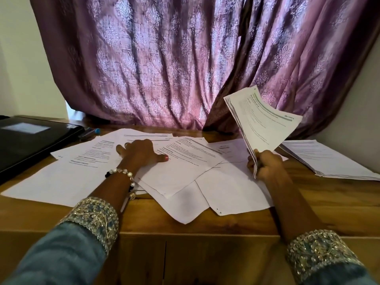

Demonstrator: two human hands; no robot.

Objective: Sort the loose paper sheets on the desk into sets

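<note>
Right hand (265, 165): your grip pinches a sheaf of sheets (261, 118), fanned upward. Left hand (139, 151): fingers spread flat, pressing loose sheets (185, 161) on the tabletop (205, 227), left of your grip and nearer that hand. Finished stack (329, 159): right of your grip.

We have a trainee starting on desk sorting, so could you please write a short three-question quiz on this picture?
1. True or false: the right hand holds a bundle of sheets raised off the desk.
2. What does the left hand rest on: A) the laptop, B) the loose sheets, C) the curtain?
3. Where does a finished stack lie?

Key: 1 true; 2 B; 3 at the desk's right edge.
</note>
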